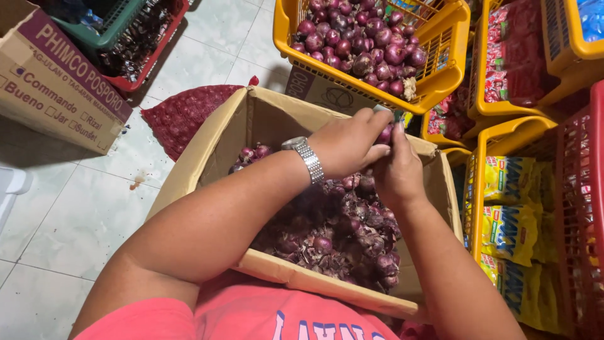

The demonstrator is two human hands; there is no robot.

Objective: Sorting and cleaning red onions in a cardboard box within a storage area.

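Red onion: we see one small red onion (384,134) pinched between both hands, held above the far rim of the cardboard box (207,148), so that, we judge, loose skin drops into the box and not on the floor.
Left hand: our left hand (345,143) curls closed over the onion from the box's left side, thumb and fingers wrapped on it; a metal wristwatch (306,157) sits on that wrist.
Right hand: our right hand (396,169) rises from inside the box, fingers closed up against the same onion from below; which fingertips do the gripping we cannot tell, since the left hand covers them.
Box contents: inside the box lie dry purple skins and unpeeled onions (340,233), heaped toward its near right corner, a few more bulbs in its far left corner.
Yellow basket: just beyond the box's far rim stands a yellow basket (443,75) full of clean, shiny red onions (362,38), close enough, it seems to us, for a short reach.
Mesh sack: a red mesh sack (182,113) lies on the tiled floor, touching the box's left wall.
Printed carton: well to the left of the box sits another carton (56,88), with a red and a green crate beyond it.
Right of box: yellow and red crates hold packets of snacks (509,214).
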